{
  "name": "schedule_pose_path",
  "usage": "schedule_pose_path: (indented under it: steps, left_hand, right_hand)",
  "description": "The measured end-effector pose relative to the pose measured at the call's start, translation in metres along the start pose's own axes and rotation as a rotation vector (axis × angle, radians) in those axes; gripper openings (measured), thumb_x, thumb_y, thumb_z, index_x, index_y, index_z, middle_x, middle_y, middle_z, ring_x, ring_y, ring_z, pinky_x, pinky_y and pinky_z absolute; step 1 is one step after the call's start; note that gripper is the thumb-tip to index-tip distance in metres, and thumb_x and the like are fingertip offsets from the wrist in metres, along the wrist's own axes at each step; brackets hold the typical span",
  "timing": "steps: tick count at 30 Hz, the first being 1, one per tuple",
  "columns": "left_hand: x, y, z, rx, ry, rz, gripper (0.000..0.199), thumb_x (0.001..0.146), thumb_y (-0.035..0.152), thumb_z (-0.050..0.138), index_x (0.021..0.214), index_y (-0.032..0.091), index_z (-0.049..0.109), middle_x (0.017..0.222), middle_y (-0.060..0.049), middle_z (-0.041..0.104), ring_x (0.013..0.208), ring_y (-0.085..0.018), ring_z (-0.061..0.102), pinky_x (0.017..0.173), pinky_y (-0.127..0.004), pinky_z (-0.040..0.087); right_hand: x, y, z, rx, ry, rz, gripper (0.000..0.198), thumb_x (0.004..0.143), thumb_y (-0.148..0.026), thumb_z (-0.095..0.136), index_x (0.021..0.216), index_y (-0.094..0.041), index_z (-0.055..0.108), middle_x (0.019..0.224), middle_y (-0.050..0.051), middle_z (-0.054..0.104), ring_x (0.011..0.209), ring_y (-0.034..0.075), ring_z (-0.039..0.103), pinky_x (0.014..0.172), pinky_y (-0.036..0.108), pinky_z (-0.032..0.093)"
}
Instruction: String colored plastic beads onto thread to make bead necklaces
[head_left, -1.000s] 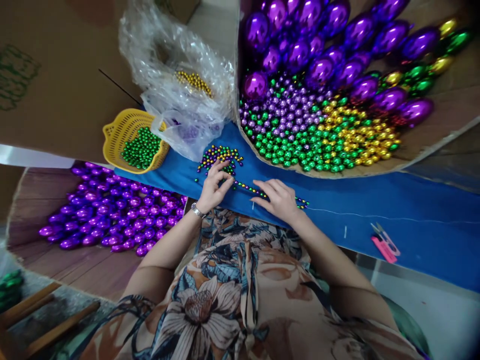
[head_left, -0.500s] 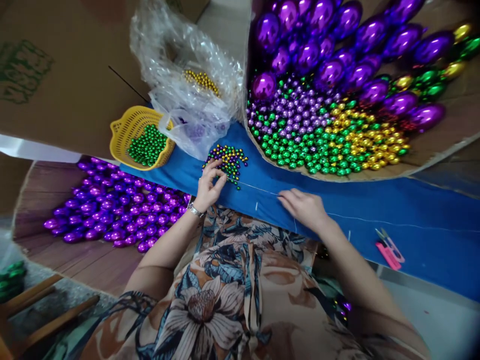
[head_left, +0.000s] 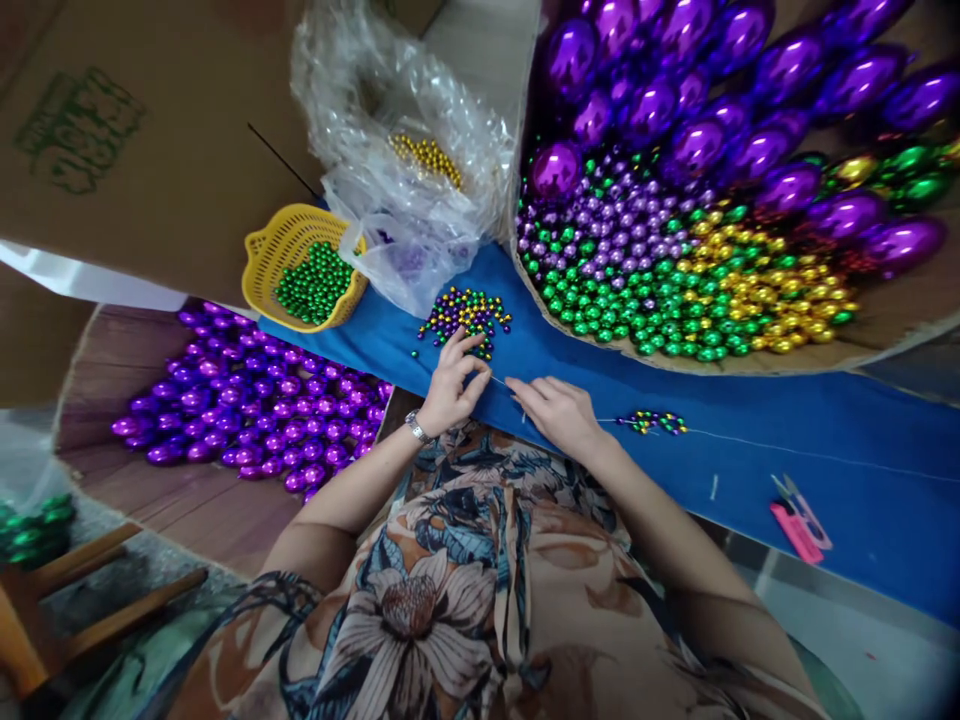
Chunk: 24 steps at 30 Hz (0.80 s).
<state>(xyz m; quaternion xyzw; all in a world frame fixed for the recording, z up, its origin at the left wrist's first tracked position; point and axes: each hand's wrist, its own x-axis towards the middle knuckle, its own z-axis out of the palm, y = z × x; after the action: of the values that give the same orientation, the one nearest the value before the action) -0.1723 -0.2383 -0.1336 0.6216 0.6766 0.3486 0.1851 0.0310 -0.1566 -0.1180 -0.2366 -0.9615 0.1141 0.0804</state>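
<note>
My left hand [head_left: 454, 388], with a watch [head_left: 418, 427] at its wrist, pinches one end of a short taut length of pale thread [head_left: 501, 380]. Close beside it, my right hand [head_left: 559, 410] has the thread at its fingertips, its fingers pressed together. Just beyond my left fingers lies a loose pile of small shiny beads [head_left: 466, 308] in green, gold and purple. To the right of my right hand, a small cluster of beads [head_left: 652, 422] sits along the thread on the blue cloth [head_left: 750, 415].
A yellow basket [head_left: 259, 262] holds green beads. Behind stands a clear plastic bag [head_left: 420, 90] with gold beads. A cardboard box [head_left: 915, 325] of bead strands is at upper right, and another tray of purple beads [head_left: 255, 410] at left. Scissors and a pink-handled tool [head_left: 796, 532] lie at right.
My right hand has moved left, close to my left hand, shortening the thread between them. A cluster of beads now shows on the thread at the right. The view has shifted slightly.
</note>
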Motion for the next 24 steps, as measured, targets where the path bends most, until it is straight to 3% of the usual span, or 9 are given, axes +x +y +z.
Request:
schedule_pose_path:
  steps: [7,13,24]
  left_hand:
    - [-0.008,-0.009,0.004,0.153,0.121,-0.001,0.021,0.094,0.033,0.051,0.104,0.020,0.064,0.137,-0.011,0.053,0.146,-0.028,0.026,0.118,-0.056,0.030]
    - [-0.004,-0.013,0.010,0.267,0.092,0.014,0.024,0.093,0.033,0.052,0.111,0.025,0.065,0.142,-0.009,0.047,0.147,-0.033,0.021,0.115,-0.064,0.027]
    - [-0.004,-0.016,0.010,0.212,0.074,-0.015,0.023,0.093,0.032,0.051,0.109,0.026,0.067,0.143,-0.008,0.047,0.148,-0.032,0.019,0.117,-0.063,0.024]
  right_hand:
    - [-0.004,0.012,0.026,0.108,0.035,0.088,0.036,0.102,-0.035,0.039,0.125,-0.022,0.064,0.096,0.004,0.073,0.079,0.010,0.065,0.071,0.020,0.045]
    - [0.000,0.011,0.025,0.060,-0.044,0.140,0.040,0.102,-0.039,0.036,0.125,-0.025,0.066,0.095,0.006,0.069,0.074,0.011,0.064,0.060,0.021,0.040]
    - [0.013,0.006,0.026,0.020,-0.115,0.122,0.040,0.102,-0.038,0.033,0.126,-0.027,0.064,0.093,0.005,0.066,0.069,0.010,0.060,0.056,0.023,0.034]
